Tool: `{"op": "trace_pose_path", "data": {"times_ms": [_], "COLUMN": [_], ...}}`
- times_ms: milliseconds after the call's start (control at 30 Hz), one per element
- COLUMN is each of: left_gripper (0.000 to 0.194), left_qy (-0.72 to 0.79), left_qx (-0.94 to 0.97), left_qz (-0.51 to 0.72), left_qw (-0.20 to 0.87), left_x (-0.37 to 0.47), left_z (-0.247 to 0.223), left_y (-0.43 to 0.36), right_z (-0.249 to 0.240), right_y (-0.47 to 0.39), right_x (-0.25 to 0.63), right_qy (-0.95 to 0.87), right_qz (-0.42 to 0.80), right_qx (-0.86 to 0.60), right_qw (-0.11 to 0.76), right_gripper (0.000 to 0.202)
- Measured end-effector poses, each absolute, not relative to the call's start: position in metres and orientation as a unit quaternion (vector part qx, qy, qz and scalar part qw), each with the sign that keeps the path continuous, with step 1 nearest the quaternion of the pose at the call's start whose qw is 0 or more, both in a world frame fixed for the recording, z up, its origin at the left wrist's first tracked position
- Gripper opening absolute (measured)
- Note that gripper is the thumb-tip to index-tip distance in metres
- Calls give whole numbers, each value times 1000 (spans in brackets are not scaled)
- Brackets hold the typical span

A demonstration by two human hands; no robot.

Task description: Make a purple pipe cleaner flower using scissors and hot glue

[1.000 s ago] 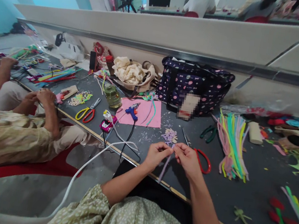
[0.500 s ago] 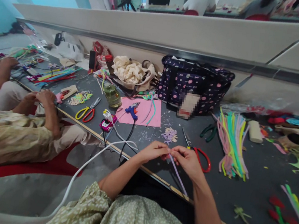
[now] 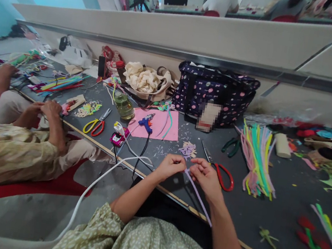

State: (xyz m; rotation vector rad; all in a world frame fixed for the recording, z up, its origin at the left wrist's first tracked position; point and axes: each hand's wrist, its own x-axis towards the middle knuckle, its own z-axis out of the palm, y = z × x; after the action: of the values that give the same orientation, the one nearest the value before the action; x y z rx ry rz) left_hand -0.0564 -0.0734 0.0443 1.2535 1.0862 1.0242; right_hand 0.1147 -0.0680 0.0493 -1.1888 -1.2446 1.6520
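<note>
A thin lilac strip (image 3: pixel 199 197) slants from between my hands down to the table's front edge. My left hand (image 3: pixel 171 167) pinches its upper end. My right hand (image 3: pixel 205 178) is just right of that end, its fingers parted and curved, with a small gap to my left hand. Behind my hands lies a small heap of lilac pieces (image 3: pixel 187 149). Red-handled scissors (image 3: pixel 223 177) rest beside my right hand. Further right is a bundle of pastel fuzzy stems (image 3: pixel 257 159).
A blue glue gun (image 3: pixel 146 124) lies on a pink sheet (image 3: pixel 169 130). A dark patterned bag (image 3: pixel 235 97) stands behind. Left are a jar (image 3: pixel 124 106), yellow-and-red scissors (image 3: pixel 98 122) and a co-worker's hands (image 3: pixel 50 109). Dark green pliers (image 3: pixel 231 146) lie right.
My right hand's fingers have come off the strip's upper end and spread apart. My left hand has shifted slightly left, still pinching. The strip's lower end reaches a little further right.
</note>
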Motion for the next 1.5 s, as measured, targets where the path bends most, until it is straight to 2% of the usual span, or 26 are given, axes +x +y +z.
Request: {"op": "trace_pose_path", "data": {"times_ms": [67,200,533,667,900,1100,1200,1300,1400,1500], "left_gripper": [15,15,16,16,18,28,31,23,19,20], "left_qy": [452,433,440,462,485,446,427,410,398,416], "left_qx": [532,570,614,553,363,425,510,583,615,612], "left_qz": [467,489,468,483,464,444,467,486,483,480], "left_qw": [543,498,459,497,647,650,583,505,480,471], "left_x": [-57,-58,-58,-53,-46,-57,-64,-67,-67,-65], "left_z": [47,49,51,46,39,41,44,49,52,49], "left_y": [-74,-74,-77,-78,-78,-82,-82,-81,-80,-79], "right_z": [46,40,36,34,39,34,34,34,34,36], "right_y": [-70,-76,-81,-84,-93,-87,-83,-82,-83,-84], "right_x": [116,117,110,109,109,115,117,116,113,112], "right_qy": [-460,-479,-523,-567,-692,-613,-547,-492,-474,-501], "right_qz": [662,675,596,533,367,461,554,632,653,622], "right_qx": [-454,-438,-462,-475,-474,-499,-486,-464,-456,-461], "right_qw": [380,351,398,410,401,405,398,379,375,387], "right_gripper": [43,35,27,24,16,24,29,33,32,29]}}
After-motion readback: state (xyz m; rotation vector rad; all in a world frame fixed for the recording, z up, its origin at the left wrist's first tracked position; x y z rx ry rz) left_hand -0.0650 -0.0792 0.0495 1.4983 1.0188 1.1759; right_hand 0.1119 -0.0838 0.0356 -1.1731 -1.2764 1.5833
